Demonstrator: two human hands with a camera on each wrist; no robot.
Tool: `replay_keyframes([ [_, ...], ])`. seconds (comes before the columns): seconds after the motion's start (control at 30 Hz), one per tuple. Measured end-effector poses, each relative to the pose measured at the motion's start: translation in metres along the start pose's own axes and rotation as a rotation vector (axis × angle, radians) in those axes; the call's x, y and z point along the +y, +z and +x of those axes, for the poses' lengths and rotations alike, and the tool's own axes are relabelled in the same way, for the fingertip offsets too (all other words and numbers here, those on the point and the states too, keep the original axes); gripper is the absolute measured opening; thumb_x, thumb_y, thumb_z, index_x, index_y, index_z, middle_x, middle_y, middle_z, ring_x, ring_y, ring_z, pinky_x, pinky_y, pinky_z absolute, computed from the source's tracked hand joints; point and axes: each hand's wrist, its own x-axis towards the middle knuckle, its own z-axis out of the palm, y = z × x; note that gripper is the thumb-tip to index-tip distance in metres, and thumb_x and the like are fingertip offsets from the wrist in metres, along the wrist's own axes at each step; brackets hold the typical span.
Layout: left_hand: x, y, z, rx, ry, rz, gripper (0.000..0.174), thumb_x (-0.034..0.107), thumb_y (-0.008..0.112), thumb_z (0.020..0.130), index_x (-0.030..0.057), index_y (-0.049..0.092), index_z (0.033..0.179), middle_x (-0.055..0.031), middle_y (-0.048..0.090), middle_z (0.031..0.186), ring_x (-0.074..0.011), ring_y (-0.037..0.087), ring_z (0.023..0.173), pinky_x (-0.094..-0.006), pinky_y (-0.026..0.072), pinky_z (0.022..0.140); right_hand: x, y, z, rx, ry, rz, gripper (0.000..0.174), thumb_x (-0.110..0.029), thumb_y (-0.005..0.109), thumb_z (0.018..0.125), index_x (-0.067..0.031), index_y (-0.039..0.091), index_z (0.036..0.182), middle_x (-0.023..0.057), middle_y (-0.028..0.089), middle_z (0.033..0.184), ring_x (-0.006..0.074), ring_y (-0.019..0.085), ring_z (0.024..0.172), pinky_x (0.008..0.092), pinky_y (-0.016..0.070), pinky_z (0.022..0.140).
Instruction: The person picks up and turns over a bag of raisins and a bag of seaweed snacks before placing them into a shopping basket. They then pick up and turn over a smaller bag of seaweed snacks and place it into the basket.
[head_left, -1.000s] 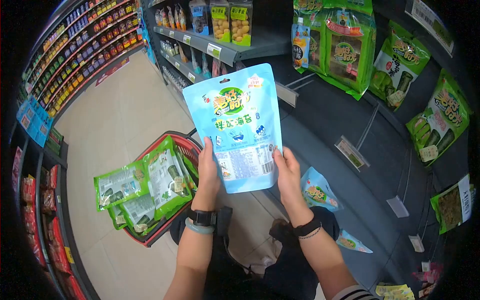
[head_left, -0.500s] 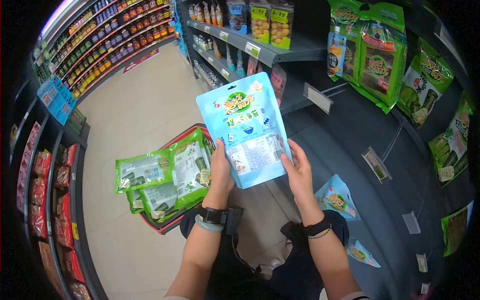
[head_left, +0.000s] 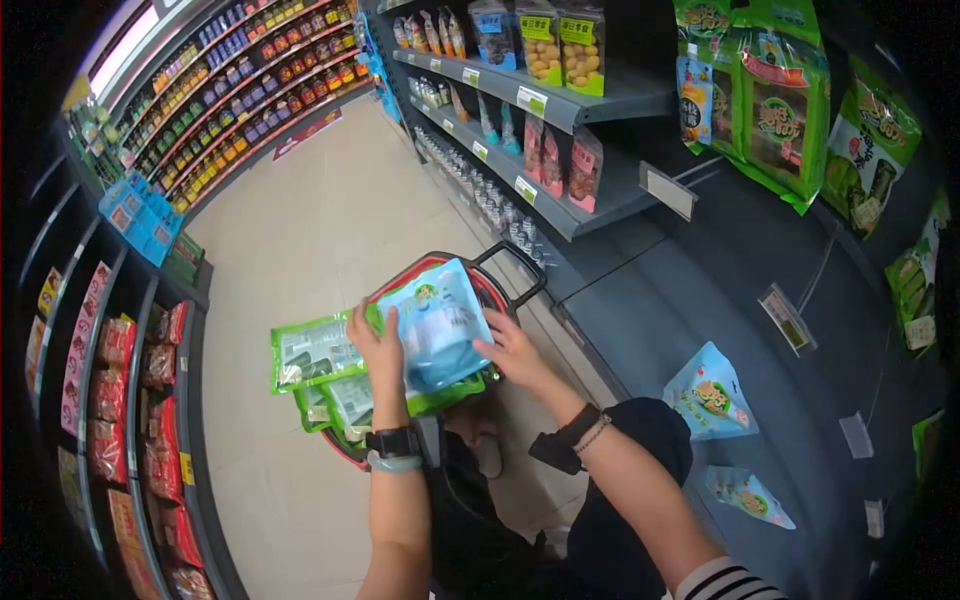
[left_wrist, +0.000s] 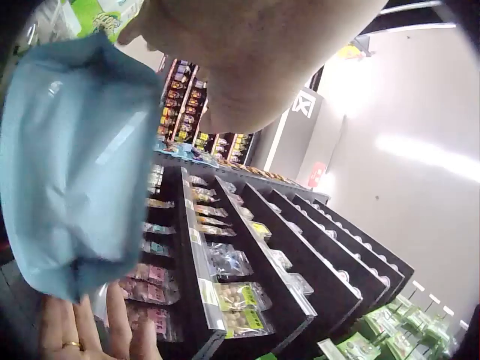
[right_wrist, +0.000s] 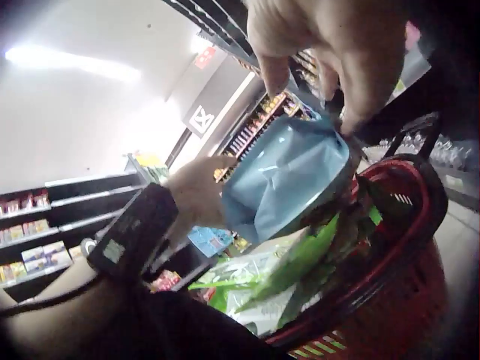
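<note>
A light blue pouch point(head_left: 440, 325), printed side up, is between the two hands over the basket in the head view. The left hand point(head_left: 380, 350) holds its left edge, thumb on the front; the right hand point(head_left: 515, 355) holds its right edge with thumb and fingers. Green packets point(head_left: 310, 350) lie in the red basket point(head_left: 405, 275) beneath. The pouch's folded bottom point(left_wrist: 79, 172) fills the left of the left wrist view, over the right hand's extended fingers. In the right wrist view the pouch point(right_wrist: 289, 176) is above the green packets point(right_wrist: 292, 274); whether it touches them I cannot tell.
Two blue pouches point(head_left: 712, 395) point(head_left: 750, 497) rest on the dark shelf base at right, with hanging green packets point(head_left: 780, 120) above. A snack shelf point(head_left: 560, 105) stands ahead. Shelves of red packets point(head_left: 110, 395) are at left; tiled floor point(head_left: 320, 210) lies between. The basket's black handle point(head_left: 525, 275) sticks out.
Both hands have moved down and left with the blue pouch, from in front of the body to over the basket. The head view has shifted, showing more of the shelf ahead.
</note>
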Motion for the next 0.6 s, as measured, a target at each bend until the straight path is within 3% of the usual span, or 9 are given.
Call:
replay_keyframes([
  [0.03, 0.01, -0.005, 0.001, -0.072, 0.05, -0.079, 0.044, 0.025, 0.066, 0.08, 0.0021, 0.055, 0.115, -0.0204, 0.051, 0.12, -0.0332, 0.047, 0.114, -0.0398, 0.0319, 0.101, 0.005, -0.003, 0.001, -0.042, 0.044, -0.15, 0.053, -0.006, 0.059, 0.086, 0.0002, 0.036, 0.132, 0.0122, 0.044, 0.129, 0.0198, 0.047, 0.115, 0.0322, 0.0406, 0.094],
  [0.07, 0.019, -0.007, 0.001, -0.078, 0.061, -0.083, 0.044, 0.025, 0.066, 0.08, 0.0021, 0.055, 0.115, -0.0204, 0.051, 0.12, -0.0332, 0.047, 0.114, -0.0398, 0.0319, 0.101, 0.011, -0.003, 0.003, -0.031, 0.036, -0.146, 0.053, -0.006, 0.059, 0.086, 0.0002, 0.036, 0.132, 0.0122, 0.044, 0.129, 0.0198, 0.047, 0.115, 0.0322, 0.0406, 0.094],
  [0.13, 0.037, -0.008, -0.005, -0.509, -0.081, -0.341, 0.045, 0.028, 0.07, 0.075, 0.0096, 0.058, 0.114, -0.0096, 0.057, 0.117, -0.0278, 0.045, 0.118, -0.049, 0.0224, 0.105, 0.013, -0.002, 0.003, -0.135, -0.023, -0.01, 0.047, 0.0, 0.054, 0.086, -0.0007, 0.04, 0.131, 0.0114, 0.04, 0.134, 0.0199, 0.043, 0.119, 0.0328, 0.039, 0.096],
  [0.17, 0.048, -0.01, -0.009, -0.516, -0.079, -0.345, 0.045, 0.028, 0.07, 0.075, 0.0096, 0.058, 0.114, -0.0096, 0.057, 0.117, -0.0278, 0.045, 0.118, -0.049, 0.0224, 0.105, 0.011, -0.002, 0.003, -0.172, -0.059, -0.017, 0.048, 0.005, 0.049, 0.086, -0.0021, 0.04, 0.132, 0.0126, 0.037, 0.135, 0.0209, 0.04, 0.123, 0.0336, 0.038, 0.098],
  [0.23, 0.067, -0.014, -0.016, -0.745, 0.113, 0.137, 0.048, 0.029, 0.074, 0.07, 0.0172, 0.059, 0.114, -0.0009, 0.059, 0.115, -0.0237, 0.045, 0.119, -0.0613, 0.0121, 0.104, 0.022, -0.007, 0.006, -0.167, -0.093, -0.053, 0.047, 0.004, 0.05, 0.085, -0.0028, 0.041, 0.131, 0.0135, 0.038, 0.134, 0.0219, 0.042, 0.122, 0.0336, 0.0397, 0.097],
  [0.3, 0.06, -0.004, -0.017, -0.725, 0.091, 0.162, 0.049, 0.029, 0.074, 0.068, 0.0198, 0.06, 0.114, 0.0011, 0.059, 0.116, -0.0233, 0.045, 0.119, -0.0647, 0.0076, 0.103, 0.026, -0.011, 0.004, -0.165, -0.124, -0.089, 0.046, 0.003, 0.05, 0.085, -0.0034, 0.042, 0.13, 0.0144, 0.039, 0.133, 0.023, 0.044, 0.121, 0.0335, 0.0414, 0.096],
  [0.33, 0.057, 0.002, -0.018, -0.704, 0.072, 0.192, 0.049, 0.03, 0.075, 0.067, 0.0224, 0.06, 0.113, 0.003, 0.059, 0.116, -0.0229, 0.046, 0.119, -0.0682, 0.0032, 0.101, 0.024, -0.013, 0.001, -0.042, -0.079, -0.232, 0.043, 0.001, 0.053, 0.084, -0.0037, 0.045, 0.126, 0.015, 0.043, 0.128, 0.0242, 0.048, 0.117, 0.0338, 0.0439, 0.093],
  [0.47, 0.053, 0.023, -0.012, -0.605, 0.037, 0.311, 0.048, 0.029, 0.074, 0.069, 0.02, 0.06, 0.114, -0.0001, 0.059, 0.114, -0.0243, 0.046, 0.118, -0.0662, 0.0029, 0.103, 0.014, -0.034, -0.002, 0.234, 0.069, -0.544, 0.035, -0.004, 0.057, 0.083, -0.0028, 0.053, 0.117, 0.0123, 0.049, 0.119, 0.0229, 0.055, 0.106, 0.0323, 0.0478, 0.084],
  [0.6, 0.076, 0.031, -0.015, -0.642, 0.035, 0.279, 0.049, 0.035, 0.072, 0.07, 0.0178, 0.059, 0.115, -0.0056, 0.06, 0.112, -0.0266, 0.045, 0.12, -0.0636, 0.0037, 0.104, -0.027, -0.048, -0.02, 0.371, -0.004, -0.677, 0.03, -0.012, 0.061, 0.082, -0.0018, 0.055, 0.11, 0.0123, 0.052, 0.113, 0.0256, 0.055, 0.103, 0.0353, 0.0471, 0.084],
])
